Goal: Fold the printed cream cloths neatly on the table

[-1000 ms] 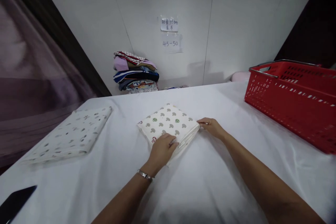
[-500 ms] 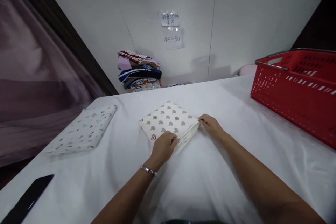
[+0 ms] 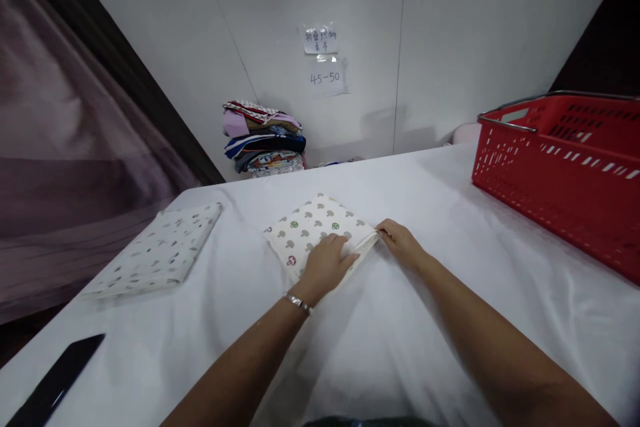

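A folded cream cloth (image 3: 310,220) printed with grey, green and red mushrooms lies in the middle of the white-covered table, one corner toward the wall. My left hand (image 3: 327,263) rests on its near right side, palm down, thumb apart from the fingers. At the cloth's right corner, my right hand (image 3: 400,243) pinches the layered edge between thumb and fingers. To the left lies a second folded white cloth (image 3: 160,243) with small dark and grey marks.
A red plastic basket (image 3: 560,180) with a metal handle stands on the right. At the front left lies a dark flat object (image 3: 57,380). Folded textiles (image 3: 265,140) are stacked beyond the far edge, below paper signs (image 3: 327,77) on the wall. A pinkish curtain (image 3: 65,147) hangs at left.
My left hand has slid right and slightly away from me along the cloth, its fingers now spread flatter. My right hand keeps its pinch at the corner. The view has shifted slightly.
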